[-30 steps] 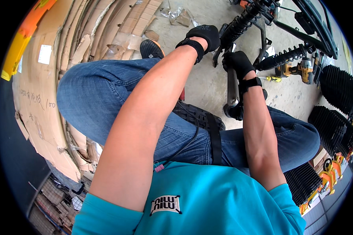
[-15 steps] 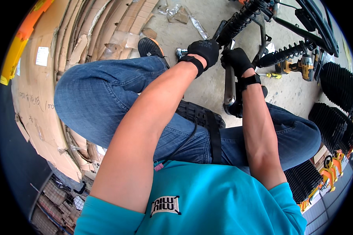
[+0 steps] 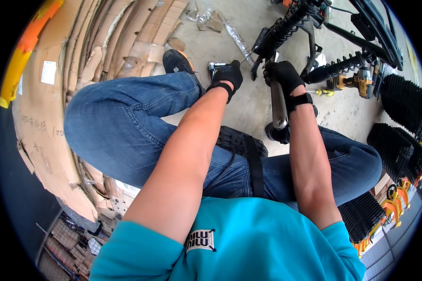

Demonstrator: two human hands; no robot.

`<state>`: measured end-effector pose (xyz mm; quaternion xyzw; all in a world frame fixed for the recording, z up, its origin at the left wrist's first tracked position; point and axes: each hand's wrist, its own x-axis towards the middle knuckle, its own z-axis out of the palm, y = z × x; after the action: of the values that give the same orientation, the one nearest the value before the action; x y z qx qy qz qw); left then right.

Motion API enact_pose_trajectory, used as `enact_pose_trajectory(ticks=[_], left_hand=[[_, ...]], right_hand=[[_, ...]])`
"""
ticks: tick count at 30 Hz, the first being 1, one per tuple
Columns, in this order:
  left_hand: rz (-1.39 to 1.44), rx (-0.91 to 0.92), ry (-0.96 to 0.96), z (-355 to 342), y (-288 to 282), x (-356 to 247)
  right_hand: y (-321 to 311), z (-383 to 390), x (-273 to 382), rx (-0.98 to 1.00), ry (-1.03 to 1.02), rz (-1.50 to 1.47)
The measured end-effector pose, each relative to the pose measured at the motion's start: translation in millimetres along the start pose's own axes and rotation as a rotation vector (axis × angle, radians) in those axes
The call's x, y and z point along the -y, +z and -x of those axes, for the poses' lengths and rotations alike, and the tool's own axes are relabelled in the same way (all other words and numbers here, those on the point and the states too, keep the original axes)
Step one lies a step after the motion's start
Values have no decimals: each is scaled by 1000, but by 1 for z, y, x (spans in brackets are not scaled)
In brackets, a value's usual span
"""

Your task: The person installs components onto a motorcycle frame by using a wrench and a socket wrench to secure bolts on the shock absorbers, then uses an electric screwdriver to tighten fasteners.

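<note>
Leaving black coil-spring shock, black-gloved left grip apparently clasps thin silver rod; black-gloved right grip alone grasps grey metal bar.

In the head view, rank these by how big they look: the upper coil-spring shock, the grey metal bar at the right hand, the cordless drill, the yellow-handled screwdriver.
1. Upper coil-spring shock
2. Grey metal bar and cordless drill: too alike to rank
3. Yellow-handled screwdriver
</note>
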<state>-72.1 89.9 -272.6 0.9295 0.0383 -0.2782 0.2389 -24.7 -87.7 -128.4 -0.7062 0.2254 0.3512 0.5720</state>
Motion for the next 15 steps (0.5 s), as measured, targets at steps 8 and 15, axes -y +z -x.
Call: enact_pose_trajectory(ticks=[8, 15], left_hand=[[97, -81, -47, 46, -97, -37], [-7, 8, 63, 42, -144, -75]], right_hand=[[-3, 0, 1, 4, 13, 91], [-3, 2, -1, -2, 22, -12]])
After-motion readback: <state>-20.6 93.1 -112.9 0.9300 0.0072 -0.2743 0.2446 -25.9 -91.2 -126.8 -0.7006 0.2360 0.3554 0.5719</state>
